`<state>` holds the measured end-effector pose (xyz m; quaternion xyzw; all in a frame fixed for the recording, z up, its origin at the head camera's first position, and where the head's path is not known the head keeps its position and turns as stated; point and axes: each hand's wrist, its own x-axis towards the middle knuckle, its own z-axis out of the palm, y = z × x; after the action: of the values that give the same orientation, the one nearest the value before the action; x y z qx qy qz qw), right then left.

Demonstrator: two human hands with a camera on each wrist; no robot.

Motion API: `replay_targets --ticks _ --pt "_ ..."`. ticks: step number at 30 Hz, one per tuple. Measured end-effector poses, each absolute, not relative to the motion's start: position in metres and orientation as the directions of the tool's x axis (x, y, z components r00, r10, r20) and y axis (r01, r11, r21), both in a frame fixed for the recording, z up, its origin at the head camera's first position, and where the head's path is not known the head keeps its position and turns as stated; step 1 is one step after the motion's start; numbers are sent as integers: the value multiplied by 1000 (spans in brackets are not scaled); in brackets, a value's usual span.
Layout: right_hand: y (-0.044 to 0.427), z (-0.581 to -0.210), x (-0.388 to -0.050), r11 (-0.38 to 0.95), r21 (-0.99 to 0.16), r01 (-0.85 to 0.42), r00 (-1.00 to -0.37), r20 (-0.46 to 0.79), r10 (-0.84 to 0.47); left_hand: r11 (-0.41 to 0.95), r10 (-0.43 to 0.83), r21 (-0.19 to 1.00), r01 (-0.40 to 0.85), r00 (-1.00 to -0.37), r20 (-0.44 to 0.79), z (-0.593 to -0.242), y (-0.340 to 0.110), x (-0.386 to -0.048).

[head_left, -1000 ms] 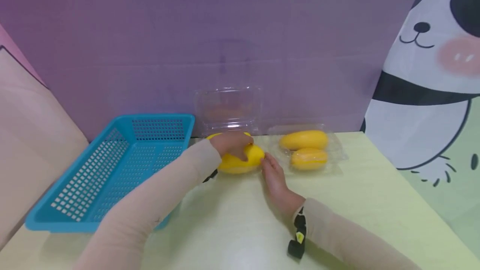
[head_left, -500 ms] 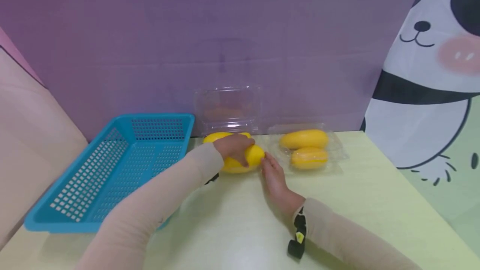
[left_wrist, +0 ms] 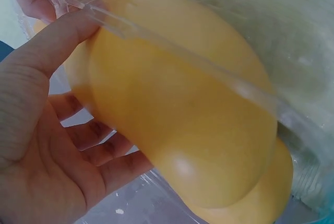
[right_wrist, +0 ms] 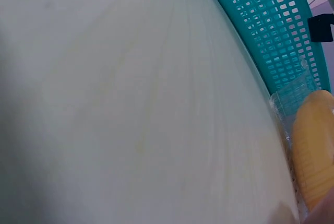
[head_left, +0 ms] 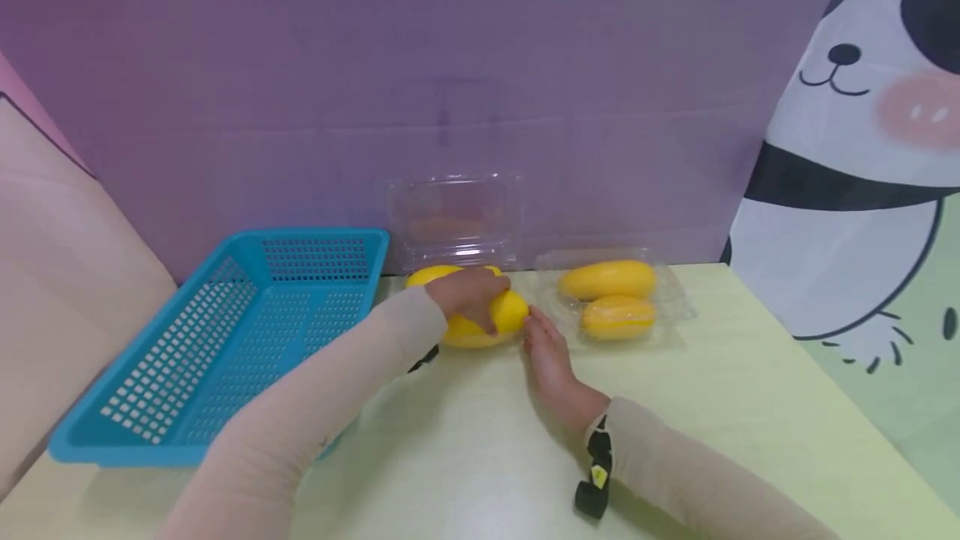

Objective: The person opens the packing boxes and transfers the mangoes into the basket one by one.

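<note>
In the head view my left hand [head_left: 468,294] lies over a large smooth yellow fruit, likely a mango [head_left: 480,338], with thumb and fingers around it. A second yellow fruit [head_left: 431,275] shows behind that hand. Both lie in a clear plastic clamshell box, its lid [head_left: 457,219] raised against the wall. The left wrist view shows the thumb near the box's clear rim [left_wrist: 209,70] and the fingers spread along the mango's side. My right hand [head_left: 553,369] rests its extended fingers against the mango's right end. In the right wrist view, that hand is mostly out of sight.
Right of the hands, a second clear box [head_left: 675,302] contains two yellow fruits [head_left: 609,280]. A blue perforated basket [head_left: 345,432] stands on the left of the pale table [head_left: 480,457]. A purple backdrop [head_left: 300,107] rises directly behind.
My left hand has shifted slightly to the right over the mango, and more of the rear fruit shows. The right hand stays in place at the mango's end.
</note>
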<state>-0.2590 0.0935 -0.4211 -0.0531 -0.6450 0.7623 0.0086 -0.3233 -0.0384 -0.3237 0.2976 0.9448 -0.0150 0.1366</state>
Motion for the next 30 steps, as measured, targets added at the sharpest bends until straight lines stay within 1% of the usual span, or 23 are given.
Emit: replay_targets --ticks 7,12,20,27,30 --pt "93 -424 -261 -185 -981 62 -993 -80 90 795 597 52 605 -763 -247 -324 -40 -325" --pt "93 -424 -261 -175 -983 53 -993 -70 93 773 630 75 630 -749 -205 -318 -43 -325" --pt "94 -423 -261 -163 -985 54 -994 -69 90 796 605 101 597 -774 -186 -300 -41 -324" --pt "95 -426 -260 -146 -987 71 -993 -84 86 800 597 59 598 -781 -185 -281 -43 -319" --pt "95 -426 -259 -129 -990 63 -994 -73 81 802 595 69 594 -782 -185 -272 -46 -317"
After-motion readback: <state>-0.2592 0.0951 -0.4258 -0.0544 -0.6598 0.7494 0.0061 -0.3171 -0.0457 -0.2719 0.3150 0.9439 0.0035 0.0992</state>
